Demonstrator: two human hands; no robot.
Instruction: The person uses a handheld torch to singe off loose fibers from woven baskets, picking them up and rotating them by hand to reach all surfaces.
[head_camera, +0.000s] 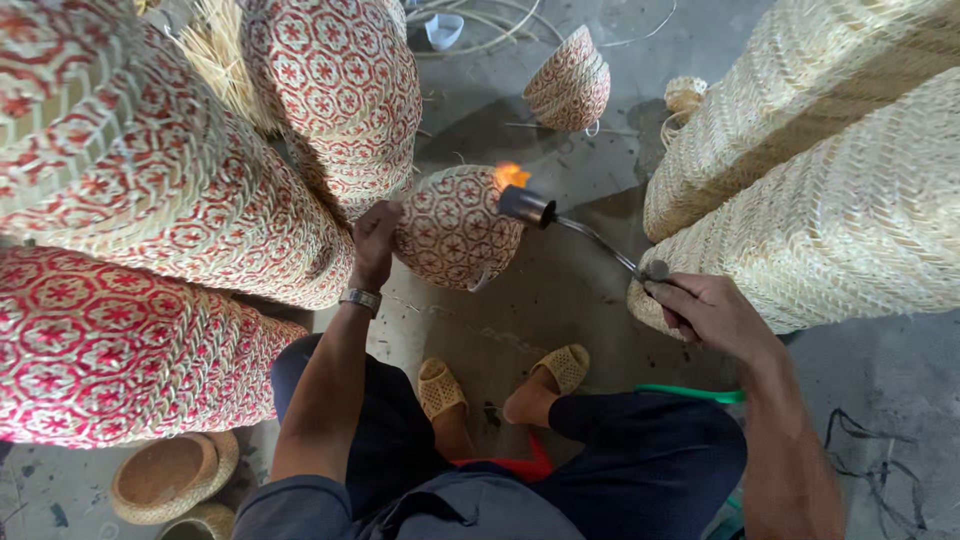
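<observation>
The left hand (374, 240) is gripping the rim edge of a small rounded woven basket with a red-and-cream star pattern (455, 228), fingers closed on it, holding it off the grey concrete floor (560, 300) just above the person's sandalled feet (500, 380). The basket is sitting directly right of that hand, touching it, its domed bottom facing the camera and its opening turning away, so what is inside cannot be told. The right hand (705, 312) is wrapping shut around the handle end of a thin metal gas torch with a dark cylindrical nozzle (585, 235); the torch is lying well to the right of the basket at the hand and reaching the basket's upper right edge at the nozzle. Its long axis is running diagonally from lower right up to upper left, nozzle pointing at the basket, a small orange flame (511, 175) licking the basket's top right. Left of the basket, big red-patterned woven baskets (150, 200) are stacking up on their sides, nested. Right of it, large plain pale straw woven baskets (820, 170) are leaning. Beyond the basket, another small red-patterned basket (568, 82) is lying tipped on the floor. Below left of the basket, shallow plain tan woven bowls (172, 475) are sitting open side up, showing nothing inside.
</observation>
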